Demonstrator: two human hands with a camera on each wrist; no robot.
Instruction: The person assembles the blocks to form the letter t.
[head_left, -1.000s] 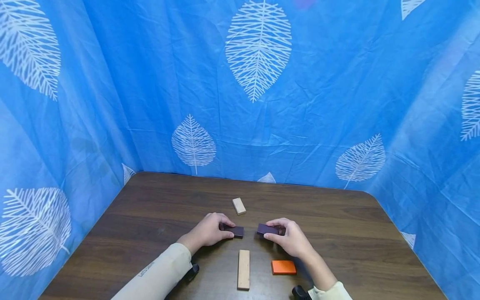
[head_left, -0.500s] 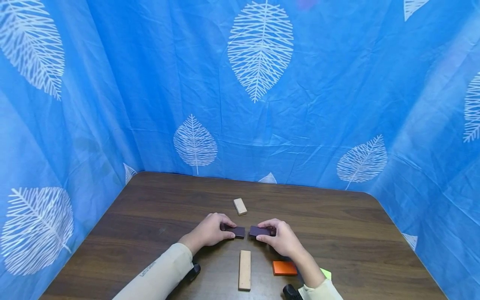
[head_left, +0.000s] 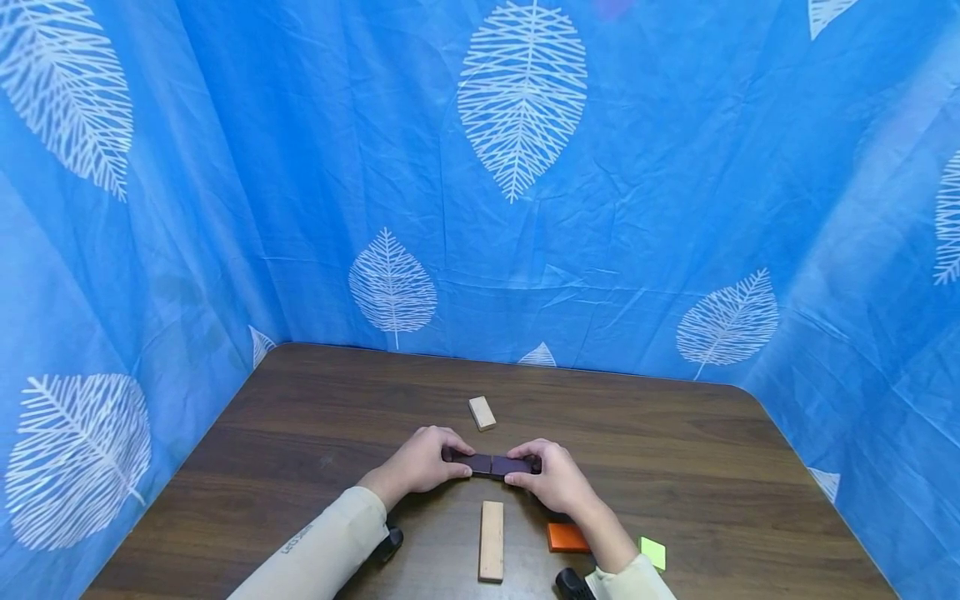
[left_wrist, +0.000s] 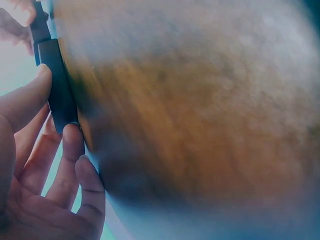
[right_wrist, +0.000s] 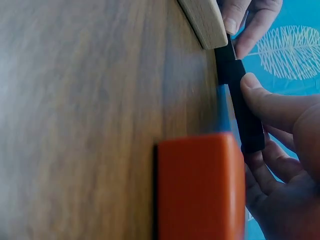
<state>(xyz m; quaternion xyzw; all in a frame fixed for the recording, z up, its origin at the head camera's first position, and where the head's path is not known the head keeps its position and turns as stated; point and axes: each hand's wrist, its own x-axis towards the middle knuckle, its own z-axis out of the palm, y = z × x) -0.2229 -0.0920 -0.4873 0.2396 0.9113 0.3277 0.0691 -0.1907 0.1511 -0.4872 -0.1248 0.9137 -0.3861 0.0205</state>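
Two dark purple blocks lie end to end in the middle of the table, with a thin seam between them in the head view. My left hand (head_left: 422, 461) pinches the left dark block (head_left: 477, 463) between thumb and fingers. The right dark block (head_left: 512, 467) is pinched by my right hand (head_left: 557, 482) from its outer end. Up close in the left wrist view, the thumb presses one long side of the left dark block (left_wrist: 58, 90). From the right wrist, the right dark block (right_wrist: 244, 110) overlaps the end of the other.
A long pale wooden block (head_left: 491, 542) lies in front of the hands, and a short pale block (head_left: 482, 413) behind them. An orange block (head_left: 567, 537) and a lime green block (head_left: 652, 552) flank the right forearm. Behind the brown table (head_left: 330, 392) hangs a blue leaf-print curtain (head_left: 630, 208).
My right hand has moved left with its dark block, closing the gap to the left one. The left hand has stayed nearly still. The lime green block has come into view beside the right forearm.
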